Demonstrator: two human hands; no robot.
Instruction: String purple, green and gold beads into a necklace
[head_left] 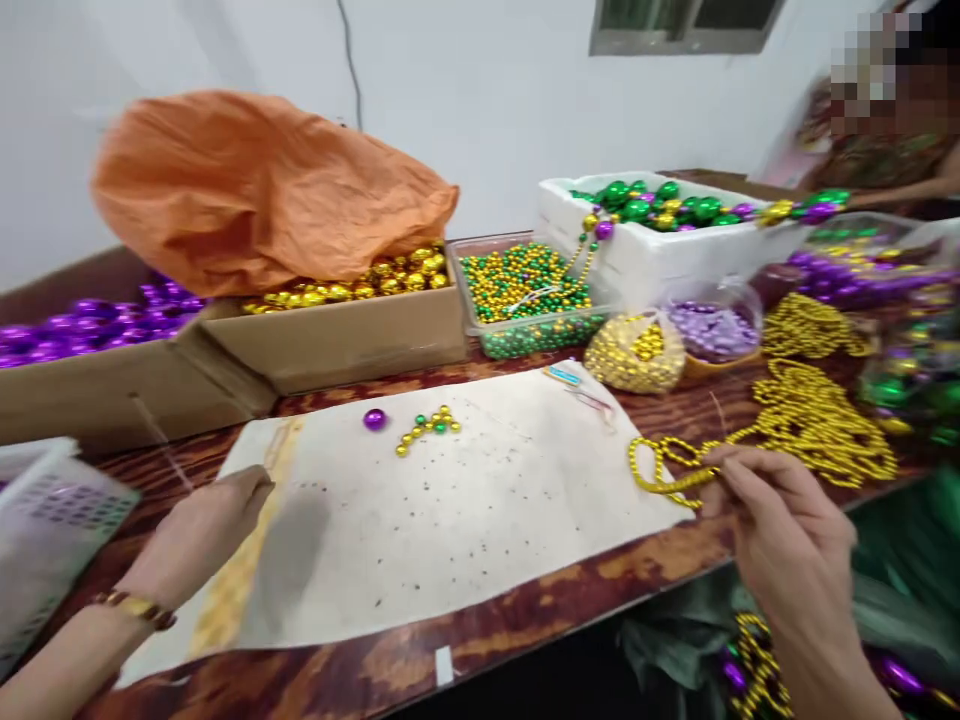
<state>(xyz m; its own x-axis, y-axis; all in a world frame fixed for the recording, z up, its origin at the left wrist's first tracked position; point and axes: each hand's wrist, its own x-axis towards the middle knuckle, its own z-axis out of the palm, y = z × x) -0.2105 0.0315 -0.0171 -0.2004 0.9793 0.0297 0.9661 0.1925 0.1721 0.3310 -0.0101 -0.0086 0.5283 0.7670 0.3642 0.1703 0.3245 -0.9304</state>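
My left hand (214,520) is closed over the left end of a white cloth (360,580). Beside it a thin, pale, blurred line (161,440) slants up; whether the fingers grip it is hidden. My right hand (787,540) pinches a gold bead strand (679,483) at the cloth's right edge, its loops joining or lying beside a heap of gold bead strands (817,420). On the cloth lie one purple ball (374,419) and a short cluster of gold and green beads (431,427). A small blue-labelled packet (562,375) rests at the far edge.
Cardboard boxes hold purple balls (97,325) and gold balls (405,272) under an orange bag (262,190). Behind are a clear bead tub (544,335), a foam box (622,255) and bead bags (637,360). A white basket (60,540) stands left. Another person (885,150) is at the far right.
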